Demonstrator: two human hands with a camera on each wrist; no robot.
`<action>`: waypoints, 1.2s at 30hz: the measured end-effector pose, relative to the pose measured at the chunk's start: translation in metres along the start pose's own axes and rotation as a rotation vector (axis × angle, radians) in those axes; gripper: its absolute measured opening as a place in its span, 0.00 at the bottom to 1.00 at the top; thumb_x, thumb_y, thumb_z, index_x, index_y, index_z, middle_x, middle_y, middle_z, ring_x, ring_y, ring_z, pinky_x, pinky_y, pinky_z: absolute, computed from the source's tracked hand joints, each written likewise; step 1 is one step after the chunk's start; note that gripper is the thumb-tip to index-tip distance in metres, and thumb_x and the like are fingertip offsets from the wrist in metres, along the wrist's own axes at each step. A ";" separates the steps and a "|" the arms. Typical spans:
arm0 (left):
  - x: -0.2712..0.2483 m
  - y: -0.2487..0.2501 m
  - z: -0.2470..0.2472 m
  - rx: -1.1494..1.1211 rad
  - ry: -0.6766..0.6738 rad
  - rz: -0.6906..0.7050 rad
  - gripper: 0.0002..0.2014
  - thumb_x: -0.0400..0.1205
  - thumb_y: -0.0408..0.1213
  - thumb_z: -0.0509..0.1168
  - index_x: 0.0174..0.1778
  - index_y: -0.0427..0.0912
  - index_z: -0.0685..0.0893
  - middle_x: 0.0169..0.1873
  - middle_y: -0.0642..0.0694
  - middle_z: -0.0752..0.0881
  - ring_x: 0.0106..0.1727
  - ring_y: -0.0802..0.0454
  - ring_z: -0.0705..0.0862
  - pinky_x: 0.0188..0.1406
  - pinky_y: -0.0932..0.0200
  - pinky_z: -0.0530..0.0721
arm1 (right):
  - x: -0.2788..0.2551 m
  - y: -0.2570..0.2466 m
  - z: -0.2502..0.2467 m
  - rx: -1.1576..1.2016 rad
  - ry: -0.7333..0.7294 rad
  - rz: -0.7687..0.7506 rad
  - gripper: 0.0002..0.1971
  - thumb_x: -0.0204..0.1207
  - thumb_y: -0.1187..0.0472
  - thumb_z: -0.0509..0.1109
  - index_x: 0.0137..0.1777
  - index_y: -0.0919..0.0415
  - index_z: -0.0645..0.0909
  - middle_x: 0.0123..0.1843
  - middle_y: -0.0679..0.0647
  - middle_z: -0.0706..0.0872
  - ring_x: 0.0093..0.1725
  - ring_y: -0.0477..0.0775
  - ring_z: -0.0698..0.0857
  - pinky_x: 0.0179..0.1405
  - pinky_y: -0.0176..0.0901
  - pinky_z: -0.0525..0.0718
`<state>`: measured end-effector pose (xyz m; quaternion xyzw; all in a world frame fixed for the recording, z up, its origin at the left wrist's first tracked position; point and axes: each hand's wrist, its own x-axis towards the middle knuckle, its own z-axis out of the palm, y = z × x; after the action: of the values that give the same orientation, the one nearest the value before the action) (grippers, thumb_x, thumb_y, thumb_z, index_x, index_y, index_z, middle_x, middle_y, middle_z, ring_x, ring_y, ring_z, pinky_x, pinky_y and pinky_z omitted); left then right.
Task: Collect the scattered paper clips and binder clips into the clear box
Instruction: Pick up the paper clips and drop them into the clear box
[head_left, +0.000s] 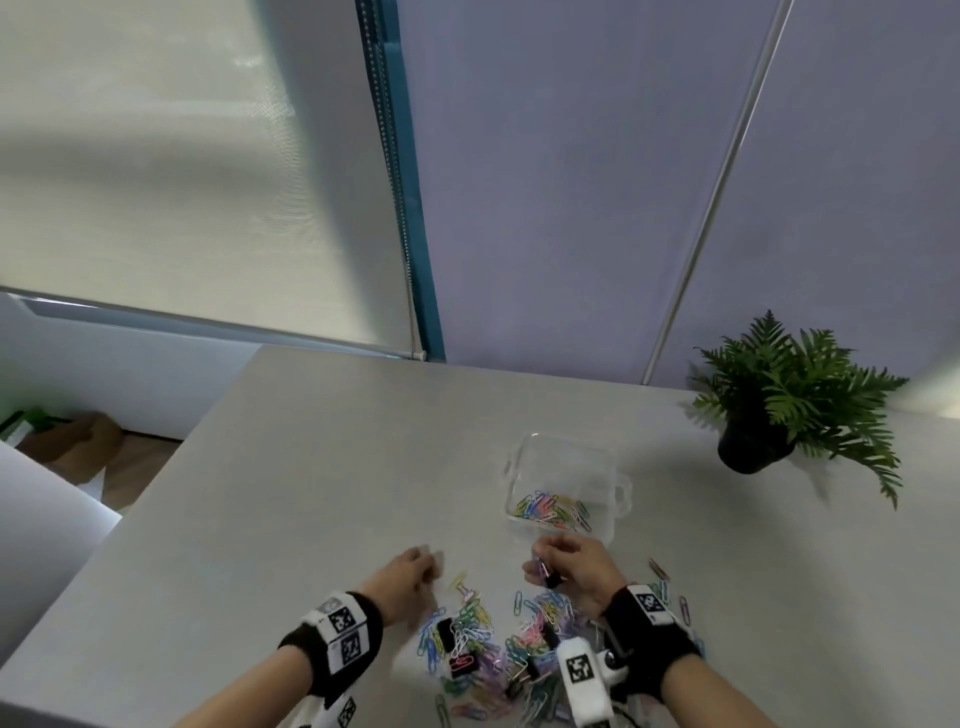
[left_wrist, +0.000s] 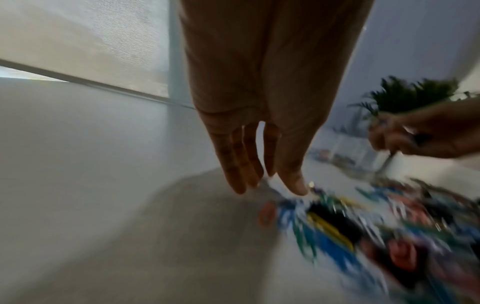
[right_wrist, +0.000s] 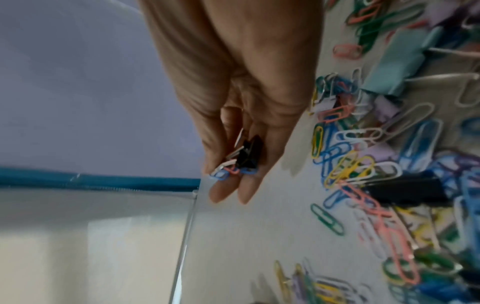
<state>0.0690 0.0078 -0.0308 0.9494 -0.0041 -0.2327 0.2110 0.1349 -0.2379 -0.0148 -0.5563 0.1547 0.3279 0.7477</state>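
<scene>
The clear box (head_left: 521, 470) stands right of the table's middle, with several coloured paper clips (head_left: 551, 512) in its near corner. A pile of coloured paper clips and binder clips (head_left: 493, 647) lies near the table's front edge. Just short of the box, my right hand (head_left: 540, 569) pinches a small black binder clip (right_wrist: 249, 154) together with a few paper clips (right_wrist: 223, 173). My left hand (head_left: 428, 564) hovers at the pile's far left edge, blurred. Its fingers (left_wrist: 237, 176) hang straight and hold nothing, above the blurred pile (left_wrist: 363, 230).
A potted fern (head_left: 789, 410) stands at the table's back right. Loose clips (head_left: 675, 597) lie to the right of my right wrist. The table's left edge (head_left: 156, 499) drops to the floor. A large teal binder clip (right_wrist: 397, 61) lies in the pile.
</scene>
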 end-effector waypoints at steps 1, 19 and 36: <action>-0.004 -0.002 0.010 0.040 0.004 0.009 0.17 0.79 0.37 0.65 0.64 0.40 0.75 0.63 0.43 0.76 0.60 0.48 0.77 0.63 0.59 0.76 | 0.001 -0.002 -0.001 0.042 -0.006 0.021 0.05 0.72 0.78 0.67 0.38 0.71 0.77 0.32 0.63 0.82 0.30 0.59 0.88 0.32 0.49 0.90; -0.011 0.017 0.030 0.227 0.065 0.031 0.11 0.82 0.31 0.56 0.59 0.37 0.75 0.59 0.40 0.79 0.59 0.43 0.80 0.60 0.55 0.78 | 0.009 -0.011 -0.001 -0.463 -0.042 -0.099 0.09 0.70 0.83 0.65 0.43 0.70 0.77 0.32 0.60 0.79 0.30 0.55 0.85 0.31 0.41 0.89; -0.015 0.005 0.017 0.032 0.038 0.015 0.08 0.80 0.29 0.57 0.52 0.35 0.79 0.45 0.47 0.78 0.49 0.50 0.79 0.45 0.65 0.72 | 0.017 0.010 0.017 -1.624 -0.264 -0.545 0.09 0.75 0.67 0.66 0.54 0.61 0.79 0.58 0.56 0.81 0.55 0.55 0.79 0.58 0.45 0.78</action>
<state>0.0481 -0.0025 -0.0358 0.9568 -0.0109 -0.2130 0.1977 0.1383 -0.2151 -0.0267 -0.8930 -0.3545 0.2081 0.1832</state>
